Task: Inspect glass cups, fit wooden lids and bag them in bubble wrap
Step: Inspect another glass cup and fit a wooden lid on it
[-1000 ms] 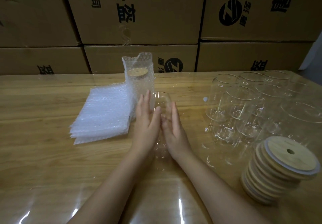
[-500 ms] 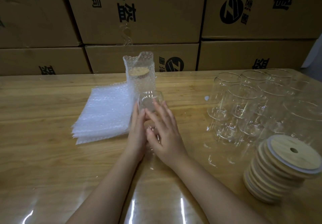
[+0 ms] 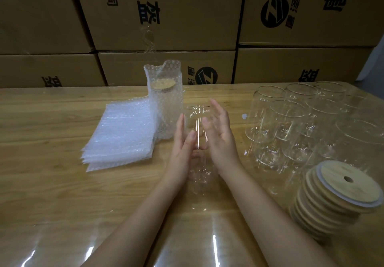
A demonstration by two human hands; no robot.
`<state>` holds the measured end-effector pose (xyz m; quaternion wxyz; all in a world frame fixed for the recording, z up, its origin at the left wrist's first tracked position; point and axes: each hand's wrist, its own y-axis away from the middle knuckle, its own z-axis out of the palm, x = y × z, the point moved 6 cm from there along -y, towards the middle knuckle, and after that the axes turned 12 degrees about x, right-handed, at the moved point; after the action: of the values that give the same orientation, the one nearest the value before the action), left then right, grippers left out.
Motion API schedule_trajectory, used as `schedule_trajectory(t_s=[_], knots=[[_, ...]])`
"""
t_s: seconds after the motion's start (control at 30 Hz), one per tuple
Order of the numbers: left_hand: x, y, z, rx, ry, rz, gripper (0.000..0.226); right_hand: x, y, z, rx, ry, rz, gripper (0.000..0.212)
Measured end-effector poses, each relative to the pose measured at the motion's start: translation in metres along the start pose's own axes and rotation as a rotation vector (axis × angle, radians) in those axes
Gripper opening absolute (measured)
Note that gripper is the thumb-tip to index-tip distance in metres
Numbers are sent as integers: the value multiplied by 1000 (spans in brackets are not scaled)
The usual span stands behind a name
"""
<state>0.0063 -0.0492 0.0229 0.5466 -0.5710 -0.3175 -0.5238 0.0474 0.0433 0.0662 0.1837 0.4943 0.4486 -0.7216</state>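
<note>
The left hand point(image 3: 182, 142) and right hand point(image 3: 221, 136) are cradling the glass cup point(image 3: 197, 119) just before the bagged cup point(image 3: 164, 104), fingers point(image 3: 180, 126) straight and unclamped (turning it slowly should expose chips).

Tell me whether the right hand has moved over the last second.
Yes. The right hand has shifted right, away from the bubble-wrapped cup and toward the cluster of empty glass cups.

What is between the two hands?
A clear glass cup, held between the left hand and right hand; the head view shows it.
</note>
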Motion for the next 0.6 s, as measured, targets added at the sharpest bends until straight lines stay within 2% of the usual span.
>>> schedule_trajectory(t_s=[0.13,0.23,0.4,0.5,0.6], knots=[[10,10,1,2,-179,183,66,15,-7,-9,23,-214,289,43],[18,16,2,-17,-364,367,91,22,-10,-12,87,-284,384,49],[33,20,3,44,-484,562,106,28,-10,-11,75,-427,467,49],[35,20,0,87,-505,584,105,31,-7,-5,30,-493,467,58],[35,19,-4,101,-438,546,101,37,-3,2,10,-530,473,52]])
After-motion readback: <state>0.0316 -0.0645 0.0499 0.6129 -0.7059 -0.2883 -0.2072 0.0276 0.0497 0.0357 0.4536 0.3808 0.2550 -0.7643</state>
